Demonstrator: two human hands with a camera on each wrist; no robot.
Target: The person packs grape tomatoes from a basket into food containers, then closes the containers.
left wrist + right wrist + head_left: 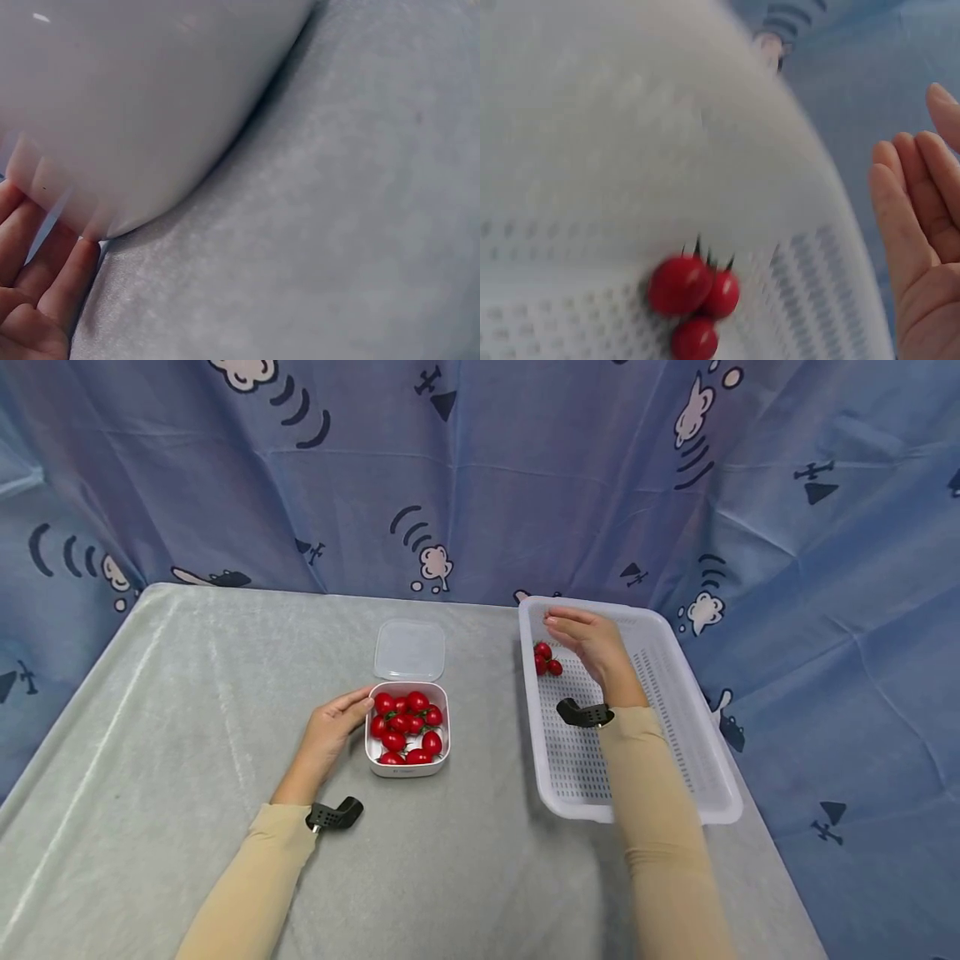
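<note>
Right sleeve (667, 843) is seen nearest. Right hand (596, 647) is held over the basket (573, 764), fingers (891, 210) empty, nearly straight; three tomatoes (554, 667) are found below, on the fingertips' near side, by the left wall. Left hand (326, 735), farther off, is rested relaxed against the white container (408, 771).

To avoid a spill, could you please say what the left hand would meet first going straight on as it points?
The left hand would most likely meet the white food container first; its fingertips appear to touch the side.
</note>
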